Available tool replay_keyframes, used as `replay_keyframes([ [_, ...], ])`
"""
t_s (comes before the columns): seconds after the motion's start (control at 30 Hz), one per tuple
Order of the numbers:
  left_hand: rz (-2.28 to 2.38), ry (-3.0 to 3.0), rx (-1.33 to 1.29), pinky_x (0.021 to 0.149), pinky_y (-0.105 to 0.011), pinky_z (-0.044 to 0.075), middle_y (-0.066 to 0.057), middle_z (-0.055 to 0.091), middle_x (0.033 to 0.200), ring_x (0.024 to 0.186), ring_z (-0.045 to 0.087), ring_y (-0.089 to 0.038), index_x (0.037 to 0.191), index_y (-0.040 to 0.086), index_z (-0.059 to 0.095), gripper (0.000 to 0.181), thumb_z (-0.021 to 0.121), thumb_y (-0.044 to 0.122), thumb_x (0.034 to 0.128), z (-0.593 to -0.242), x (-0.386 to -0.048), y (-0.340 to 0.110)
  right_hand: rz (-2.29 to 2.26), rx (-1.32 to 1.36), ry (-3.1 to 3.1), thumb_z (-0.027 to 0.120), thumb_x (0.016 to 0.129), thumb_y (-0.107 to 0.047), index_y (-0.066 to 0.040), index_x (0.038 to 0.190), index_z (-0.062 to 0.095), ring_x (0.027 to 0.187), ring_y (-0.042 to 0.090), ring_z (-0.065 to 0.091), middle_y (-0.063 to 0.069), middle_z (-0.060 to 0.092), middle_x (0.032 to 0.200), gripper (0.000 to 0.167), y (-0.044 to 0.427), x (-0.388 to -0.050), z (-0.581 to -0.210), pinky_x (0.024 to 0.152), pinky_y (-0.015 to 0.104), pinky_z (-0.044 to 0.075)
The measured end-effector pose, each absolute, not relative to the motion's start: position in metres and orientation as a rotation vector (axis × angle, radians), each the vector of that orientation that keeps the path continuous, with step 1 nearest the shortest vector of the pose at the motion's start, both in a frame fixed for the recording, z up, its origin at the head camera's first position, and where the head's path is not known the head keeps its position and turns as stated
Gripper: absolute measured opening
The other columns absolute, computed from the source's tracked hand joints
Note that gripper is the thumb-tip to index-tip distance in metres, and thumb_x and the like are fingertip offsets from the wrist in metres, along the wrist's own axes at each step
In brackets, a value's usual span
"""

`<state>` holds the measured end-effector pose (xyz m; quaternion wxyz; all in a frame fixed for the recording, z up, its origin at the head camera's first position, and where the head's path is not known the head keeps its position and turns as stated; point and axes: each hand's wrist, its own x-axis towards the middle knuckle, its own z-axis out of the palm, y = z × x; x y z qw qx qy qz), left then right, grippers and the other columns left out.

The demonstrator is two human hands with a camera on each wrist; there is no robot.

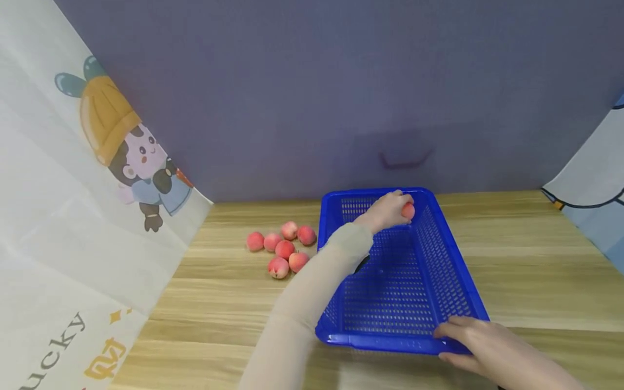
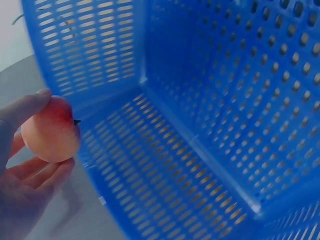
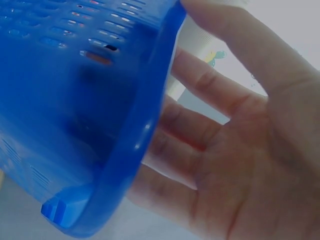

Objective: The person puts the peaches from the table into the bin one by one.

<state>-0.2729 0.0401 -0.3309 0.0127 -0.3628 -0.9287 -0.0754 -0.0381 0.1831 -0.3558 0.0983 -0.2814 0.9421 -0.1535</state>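
My left hand [image 1: 388, 210] grips a reddish peach [image 1: 408, 210] over the far end of the blue plastic basket [image 1: 453, 254]. In the left wrist view, thumb and fingers close around the peach [image 2: 52, 131], whose dark stem points toward the slotted basket wall [image 2: 90, 45]. At the basket's near right corner, my right hand [image 1: 480, 344] holds the rim. The right wrist view has the rim [image 3: 137, 135] between the thumb and the other fingers. Left of the basket, several peaches [image 1: 285, 249] lie loosely grouped on the wooden table.
Behind the basket rises a dark grey-blue panel [image 1: 292, 97]. A white cloth with a cartoon figure [image 1: 141, 157] borders the left of the wooden table [image 1: 209, 303]. Another printed cloth [image 1: 595, 189] is at the right.
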Motion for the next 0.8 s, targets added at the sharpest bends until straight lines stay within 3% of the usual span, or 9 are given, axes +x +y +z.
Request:
replay_keyframes([
  [0.3, -0.188, -2.869, -1.1, 0.083, -0.019, 0.042, -0.004, 0.051, 0.121, 0.102, 0.051, -0.014, 0.119, 0.017, 0.054, 0.044, 0.065, 0.03, 0.0788, -0.354, -0.276, 0.051, -0.46, -0.971, 2.815, 0.061, 0.079, -0.038, -0.015, 0.091, 0.063, 0.07, 0.007, 0.057, -0.007, 0.061, 0.082, 0.026, 0.184, -0.039, -0.358, 0.057, 0.031, 0.051],
  [0.8, -0.061, -2.833, -1.055, 0.087, -0.02, 0.041, -0.003, 0.052, 0.119, 0.105, 0.051, -0.013, 0.121, 0.015, 0.052, 0.046, 0.063, 0.033, 0.08, -0.381, -0.28, 0.061, -0.42, -1.058, 2.898, 0.062, 0.078, -0.039, -0.016, 0.089, 0.063, 0.07, 0.006, 0.056, -0.01, 0.06, 0.08, 0.025, 0.186, -0.04, -0.363, 0.056, 0.03, 0.049],
])
